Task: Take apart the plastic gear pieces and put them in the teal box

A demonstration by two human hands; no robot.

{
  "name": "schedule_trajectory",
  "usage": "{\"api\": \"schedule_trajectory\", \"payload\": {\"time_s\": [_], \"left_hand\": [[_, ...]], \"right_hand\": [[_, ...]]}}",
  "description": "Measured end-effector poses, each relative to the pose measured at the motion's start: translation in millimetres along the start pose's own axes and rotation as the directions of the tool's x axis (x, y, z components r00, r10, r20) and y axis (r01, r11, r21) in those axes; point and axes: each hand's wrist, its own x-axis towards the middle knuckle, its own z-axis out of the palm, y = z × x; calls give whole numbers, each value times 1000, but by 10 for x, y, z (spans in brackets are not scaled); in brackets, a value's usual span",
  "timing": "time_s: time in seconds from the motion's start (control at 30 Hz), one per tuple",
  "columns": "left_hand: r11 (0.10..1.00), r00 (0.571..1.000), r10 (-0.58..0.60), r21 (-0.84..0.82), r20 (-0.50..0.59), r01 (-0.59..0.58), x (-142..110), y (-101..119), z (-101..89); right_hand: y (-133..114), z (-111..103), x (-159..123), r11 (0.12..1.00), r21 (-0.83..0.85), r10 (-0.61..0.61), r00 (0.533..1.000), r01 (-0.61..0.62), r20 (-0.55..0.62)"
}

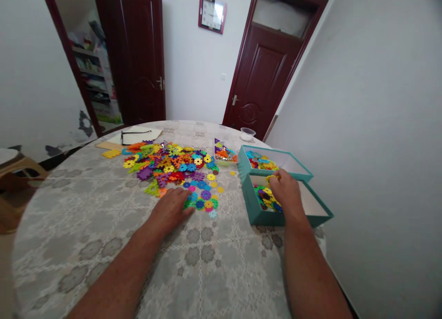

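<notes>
My left hand (171, 209) rests at the near edge of a heap of coloured plastic notched pieces (169, 165). Its thumb and fingers are apart, beside several small round notched discs (206, 194), and I see nothing held in it. Over the front teal box (255, 208), my right hand (286, 190) is closed, with a yellow notched disc (270, 178) at its fingertips. Inside that box lie more mixed discs (266, 197). Behind it, the second teal box (293, 158) holds blue, red and yellow pieces (258, 159).
A clear tray (226, 162) of triangular and orange pieces stands left of the boxes. Farther back is a clear bowl (247, 134). Black-framed glasses (136, 133) lie on paper at the far left of the round table (113, 227). A wall rises beyond the boxes on the right.
</notes>
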Motion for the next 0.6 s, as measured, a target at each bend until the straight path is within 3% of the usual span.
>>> {"api": "schedule_trajectory", "payload": {"time_s": [0.13, 0.33, 0.5, 0.6], "left_hand": [[996, 996, -85, 42, 13, 85, -7, 27, -43], [964, 967, -250, 105, 58, 243, -32, 81, -119], [978, 977, -197, 83, 79, 191, -44, 129, -144], [985, 983, -169, 36, 72, 167, -46, 149, -133]], "right_hand": [[34, 15, 22, 999, 46, -19, 994, 24, -104], [-22, 43, -6, 983, 93, -136, 964, 161, -228], [-139, 25, -62, 970, 60, -209, 932, 236, -295], [-369, -1, -177, 937, 146, -260, 912, 318, -317]]}}
